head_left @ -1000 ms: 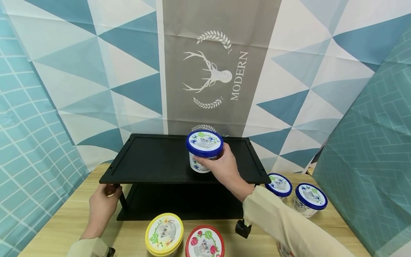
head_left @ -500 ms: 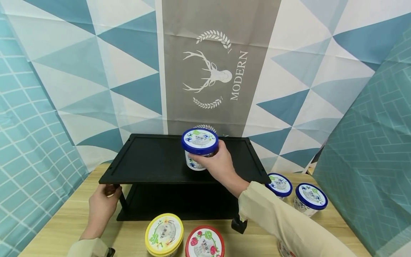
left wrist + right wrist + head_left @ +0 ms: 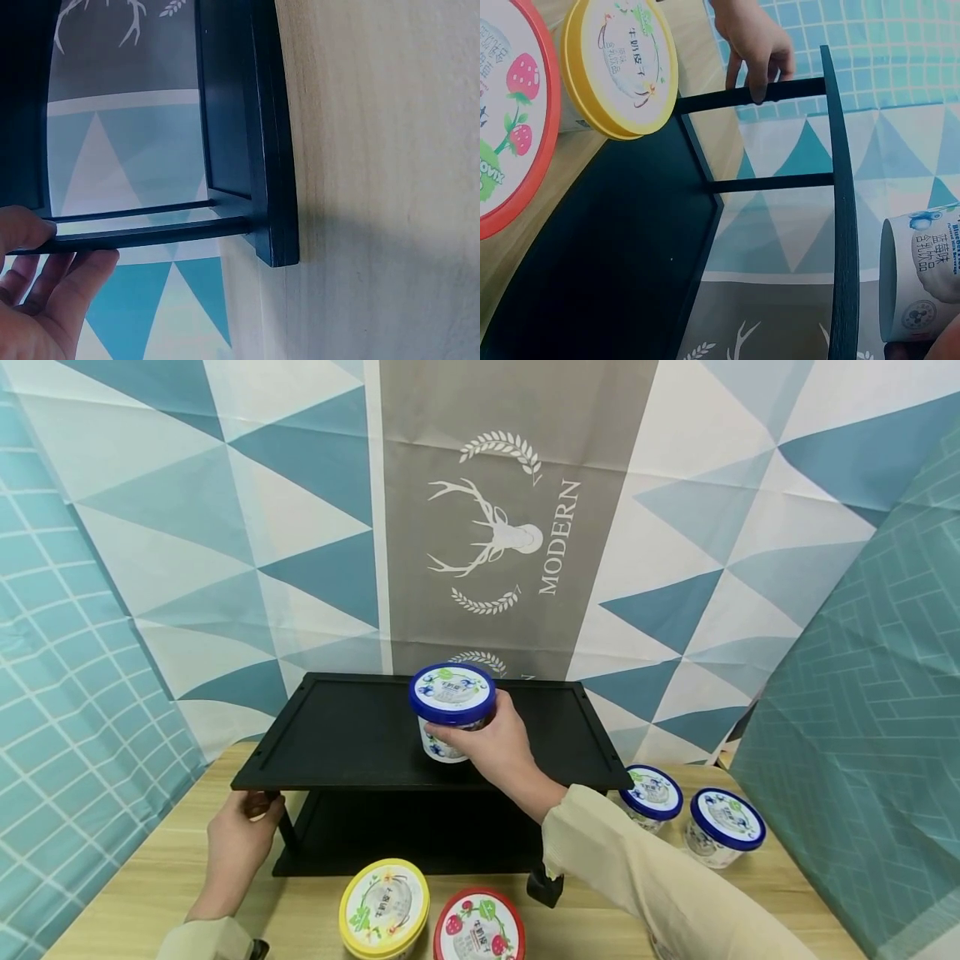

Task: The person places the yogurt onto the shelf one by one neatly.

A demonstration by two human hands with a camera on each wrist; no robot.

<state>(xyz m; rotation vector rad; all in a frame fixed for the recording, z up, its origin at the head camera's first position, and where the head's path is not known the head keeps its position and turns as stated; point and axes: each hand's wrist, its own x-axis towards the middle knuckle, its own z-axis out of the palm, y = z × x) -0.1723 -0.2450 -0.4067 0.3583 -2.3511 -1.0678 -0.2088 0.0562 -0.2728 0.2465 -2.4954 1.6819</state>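
Observation:
A black two-tier shelf (image 3: 352, 735) stands on the wooden table. My left hand (image 3: 242, 847) holds its front left post; the left wrist view shows thumb and fingers on either side of the post (image 3: 150, 236). My right hand (image 3: 501, 747) grips a white tub with a blue lid (image 3: 452, 693), upright over the middle of the upper board. In the right wrist view, a gap shows between the tub's base (image 3: 887, 281) and the board (image 3: 844, 225). The thumb lies across the tub's near side; the other fingers are mostly hidden behind it.
A yellow-lidded tub (image 3: 384, 906) and a red-lidded tub (image 3: 480, 931) stand before the shelf. Two blue-lidded tubs, one nearer (image 3: 651, 792) and one farther right (image 3: 726, 820), stand right of it. Patterned cloth (image 3: 480, 527) hangs behind.
My right hand has carried the blue-lidded tub leftward over the upper board, rising slightly and then dipping. My left hand has stayed on the post.

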